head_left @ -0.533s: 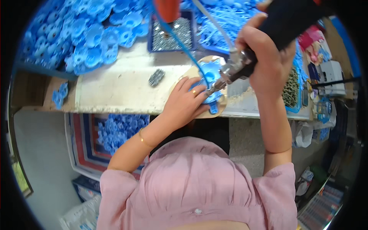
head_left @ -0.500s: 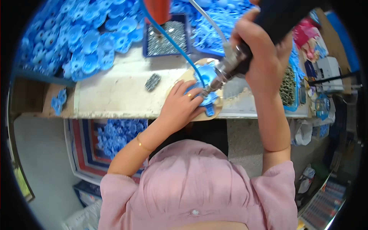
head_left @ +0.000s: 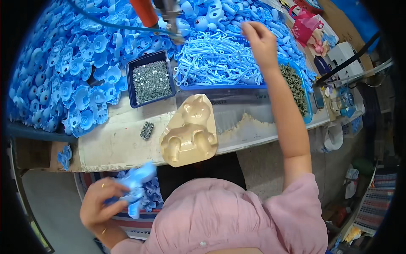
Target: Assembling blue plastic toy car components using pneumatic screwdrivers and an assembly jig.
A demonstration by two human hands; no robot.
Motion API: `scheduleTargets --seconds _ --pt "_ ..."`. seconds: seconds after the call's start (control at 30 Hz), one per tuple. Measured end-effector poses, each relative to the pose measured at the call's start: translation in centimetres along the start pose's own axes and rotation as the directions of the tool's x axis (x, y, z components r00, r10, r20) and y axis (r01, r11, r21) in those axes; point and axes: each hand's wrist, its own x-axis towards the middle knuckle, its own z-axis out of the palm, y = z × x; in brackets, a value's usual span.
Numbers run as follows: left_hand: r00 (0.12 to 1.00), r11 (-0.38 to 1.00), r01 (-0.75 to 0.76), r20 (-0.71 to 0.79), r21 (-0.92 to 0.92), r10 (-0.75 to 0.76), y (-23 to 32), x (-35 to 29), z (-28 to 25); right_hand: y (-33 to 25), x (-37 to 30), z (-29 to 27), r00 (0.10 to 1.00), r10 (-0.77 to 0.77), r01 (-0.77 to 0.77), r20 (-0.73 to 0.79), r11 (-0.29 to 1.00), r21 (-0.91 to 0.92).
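Observation:
My left hand (head_left: 101, 201) is closed round a pale blue plastic toy body (head_left: 139, 186), partly blurred, off the front edge of the table. Below that toy body stands a striped bin holding more blue pieces (head_left: 153, 194). My right hand (head_left: 263, 44) hovers above the far right of a tray of thin blue plastic pieces (head_left: 220, 59). Its fingers are loosely bent, and nothing shows between them. A tan fixture (head_left: 188, 131) with animal-shaped hollows lies bare at the table's front edge. The metal-nosed power screwdriver (head_left: 171, 21) hangs at the top, apart from both hands.
A dark blue tray of screws (head_left: 151, 80) stands behind a small metal clump (head_left: 147, 130). Blue shell halves (head_left: 86, 97) pile up at left. At right are a tray of greenish small parts (head_left: 294, 86) and a pink bag (head_left: 304, 25). A blue hose (head_left: 105, 23) crosses the top.
My right hand has let go of the screwdriver and moved back over the blue pieces. My left hand has lifted the toy body from the fixture and carried it left, past the table edge.

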Motion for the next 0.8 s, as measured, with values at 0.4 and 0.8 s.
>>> scheduleTargets --seconds 0.4,0.8 --pt "0.992 0.983 0.095 -0.096 0.159 -0.081 2.4 5.9 4.3 18.9 6.8 -11.6 0.952 0.286 0.034 0.113 0.268 -0.963" --pt "0.957 0.898 -0.289 -0.113 -0.331 0.266 5.7 18.6 11.6 0.6 1.7 -14.5 0.801 0.255 -0.203 0.541 0.967 -0.155"
